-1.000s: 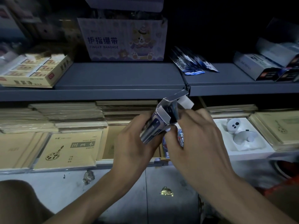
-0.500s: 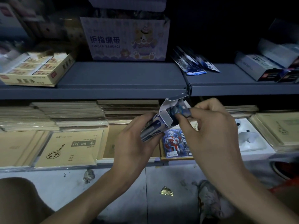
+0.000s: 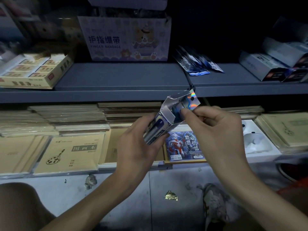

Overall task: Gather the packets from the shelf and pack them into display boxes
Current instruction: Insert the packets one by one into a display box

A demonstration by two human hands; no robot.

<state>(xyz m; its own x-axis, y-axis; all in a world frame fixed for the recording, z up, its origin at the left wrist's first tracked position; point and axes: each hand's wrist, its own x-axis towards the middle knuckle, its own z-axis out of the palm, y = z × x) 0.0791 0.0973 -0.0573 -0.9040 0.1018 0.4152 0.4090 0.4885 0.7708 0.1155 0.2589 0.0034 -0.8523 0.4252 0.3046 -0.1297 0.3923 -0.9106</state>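
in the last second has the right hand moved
Yes. The right hand lifted up, off the blue pack it covered, toward the grey shelf edge.

place: stationery shop | evidence: shelves [image 3: 123,95] stocked with drawing books [image 3: 70,152], finger-bandage carton [image 3: 126,39]

Room on the upper shelf [image 3: 120,77]
Bare between yellow box [image 3: 33,72] and loose packets [image 3: 196,64]; bandage box [image 3: 128,40] blocks the back.
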